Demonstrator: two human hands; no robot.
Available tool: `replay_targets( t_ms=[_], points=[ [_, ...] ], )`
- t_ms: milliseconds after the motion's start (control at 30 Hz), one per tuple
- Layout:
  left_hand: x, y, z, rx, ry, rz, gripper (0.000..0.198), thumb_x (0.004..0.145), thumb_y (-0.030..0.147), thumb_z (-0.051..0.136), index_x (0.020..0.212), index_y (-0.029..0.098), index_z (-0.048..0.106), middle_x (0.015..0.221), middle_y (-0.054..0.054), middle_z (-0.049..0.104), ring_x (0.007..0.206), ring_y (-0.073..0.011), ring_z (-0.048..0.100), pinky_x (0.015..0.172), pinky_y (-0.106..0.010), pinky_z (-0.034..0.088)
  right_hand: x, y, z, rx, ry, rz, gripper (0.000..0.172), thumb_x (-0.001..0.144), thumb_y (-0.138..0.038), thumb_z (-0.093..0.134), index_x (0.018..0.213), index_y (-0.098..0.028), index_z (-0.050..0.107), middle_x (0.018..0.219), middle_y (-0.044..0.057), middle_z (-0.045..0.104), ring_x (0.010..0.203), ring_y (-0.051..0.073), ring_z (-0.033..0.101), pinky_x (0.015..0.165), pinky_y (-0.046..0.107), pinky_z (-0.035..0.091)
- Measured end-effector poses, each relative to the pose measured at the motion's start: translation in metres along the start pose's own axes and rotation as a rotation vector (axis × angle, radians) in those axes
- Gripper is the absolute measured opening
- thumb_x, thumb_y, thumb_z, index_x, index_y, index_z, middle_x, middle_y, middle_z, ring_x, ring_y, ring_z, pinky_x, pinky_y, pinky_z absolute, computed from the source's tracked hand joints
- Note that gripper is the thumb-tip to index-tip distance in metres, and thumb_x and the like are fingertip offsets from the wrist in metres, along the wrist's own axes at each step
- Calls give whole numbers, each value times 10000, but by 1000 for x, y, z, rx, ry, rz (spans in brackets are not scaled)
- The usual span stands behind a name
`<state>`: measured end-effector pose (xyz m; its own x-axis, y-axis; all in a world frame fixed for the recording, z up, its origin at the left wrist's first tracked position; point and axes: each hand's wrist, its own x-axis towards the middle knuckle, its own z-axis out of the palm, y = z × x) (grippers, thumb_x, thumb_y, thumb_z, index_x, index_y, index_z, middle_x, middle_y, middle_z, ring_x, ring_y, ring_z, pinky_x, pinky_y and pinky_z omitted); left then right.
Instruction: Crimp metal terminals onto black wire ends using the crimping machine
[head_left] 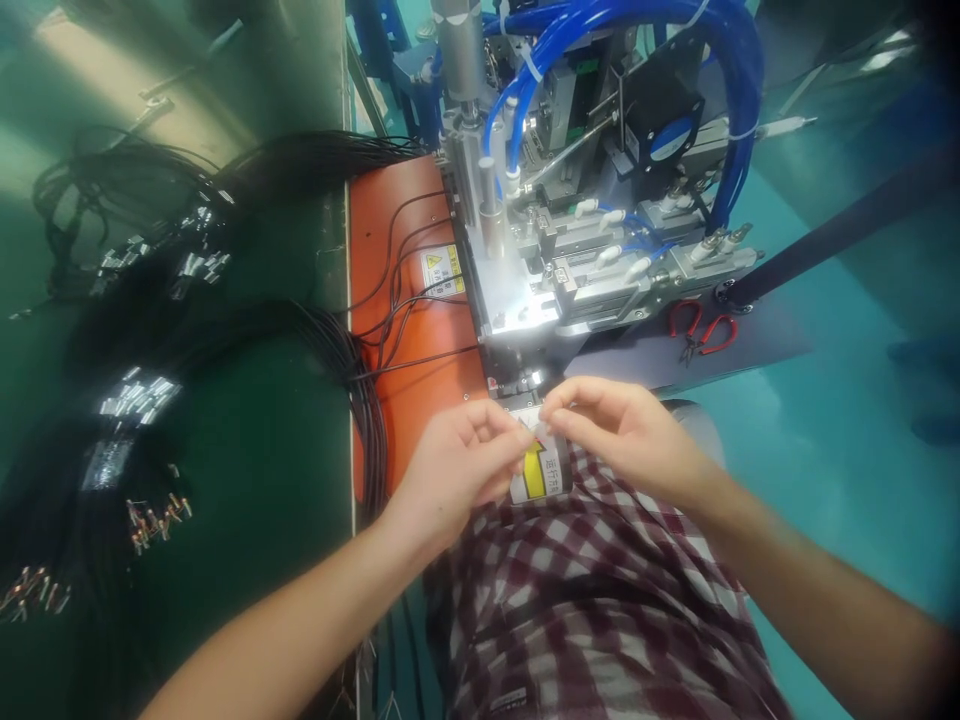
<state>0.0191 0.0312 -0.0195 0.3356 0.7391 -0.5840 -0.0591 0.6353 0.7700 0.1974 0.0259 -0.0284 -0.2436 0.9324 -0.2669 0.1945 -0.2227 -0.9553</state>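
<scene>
— Worn on the torso?
— A checked shirt [600, 600]: maroon and white squares crossed by darker bands, rumpled across the front.
— Sleeves?
— Hard to tell; forearms [300, 620] bare right down to the frame's edge.
— And past the wrists?
— Bare as well: left hand [457, 460] and right hand [630, 430].
— Any markings?
— A small pale tag [510, 697] low on the shirt, too blurred to read.

One head-worn camera looks forward and steeply down, close over the desk [247, 480] (a single view, nothing shared).
</scene>
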Motion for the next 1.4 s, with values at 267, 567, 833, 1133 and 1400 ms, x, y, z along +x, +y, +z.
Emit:
replay_targets(
  t_ms=[267, 567, 833, 1133, 1400],
  points=[
    [1, -1, 0, -37, -24, 23, 257, 740, 231, 705, 626, 140, 494, 522, 42, 537, 341, 19, 289, 362, -133, 162, -3, 0, 11, 62, 45, 40, 152, 833, -302, 620, 759, -169, 625, 678, -5, 583, 561, 109, 482, 492, 231, 389],
    [2, -4, -2, -55, -22, 46, 221, 775, 215, 675, 649, 130, 515, 539, 39, 556, 329, 22, 317, 364, -129, 184, -8, 2, 18, 117, 55, 78, 193, 863, -349, 582, 766, -183, 572, 608, -45, 482, 499, 88, 394, 457, 218, 331],
    [1, -7, -2, 24, -26, 56, 222, 764, 237, 687, 651, 142, 521, 522, 44, 522, 366, 1, 300, 366, -138, 194, -2, -5, 15, 12, 67, 33, 142, 842, -288, 600, 766, -170, 626, 719, 9, 602, 616, 126, 512, 536, 244, 381],
    [-1, -6, 4, 249, 99, 238, 193, 780, 330, 693, 752, 145, 650, 610, 27, 538, 503, -47, 426, 458, -158, 333, -10, -2, 25, 107, 178, 2, 190, 889, -295, 541, 734, -192, 504, 538, -79, 404, 460, 70, 330, 418, 200, 270],
    [17, 10, 7, 308, 137, 211, 212, 726, 339, 697, 696, 139, 634, 518, 44, 495, 423, -50, 373, 401, -173, 265, 3, 5, 7, 227, 162, 49, 242, 885, -360, 533, 739, -168, 558, 458, -81, 410, 421, 65, 338, 422, 200, 273]
  ],
)
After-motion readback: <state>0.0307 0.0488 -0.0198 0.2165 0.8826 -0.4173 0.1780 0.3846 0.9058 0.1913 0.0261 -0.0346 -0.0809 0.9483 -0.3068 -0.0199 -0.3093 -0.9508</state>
